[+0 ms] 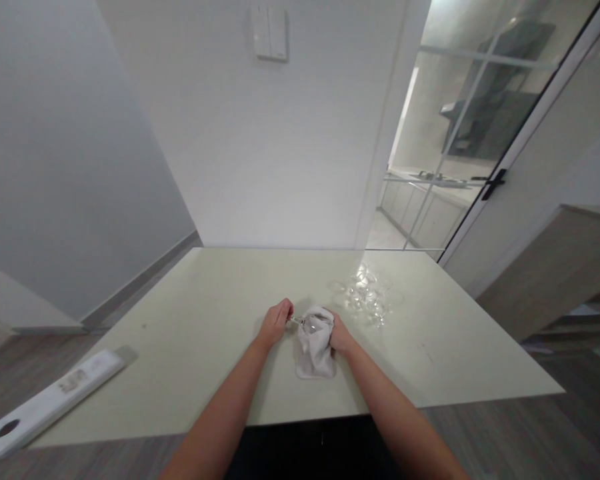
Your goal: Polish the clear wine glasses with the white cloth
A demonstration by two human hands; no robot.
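My left hand [276,322] is closed in a pinch on the stem of a clear wine glass [300,322] that lies sideways between my hands. My right hand [339,335] grips a white cloth [314,345] wrapped around the bowl of that glass; the cloth hangs down onto the pale table [190,347]. Most of the glass is hidden by the cloth.
Several clear glasses [367,297] stand on the table just beyond my right hand. A long white device [50,402] lies over the table's left front corner. A white wall stands behind the table, a glass sliding door [460,147] at the right, a wooden cabinet [555,267] far right.
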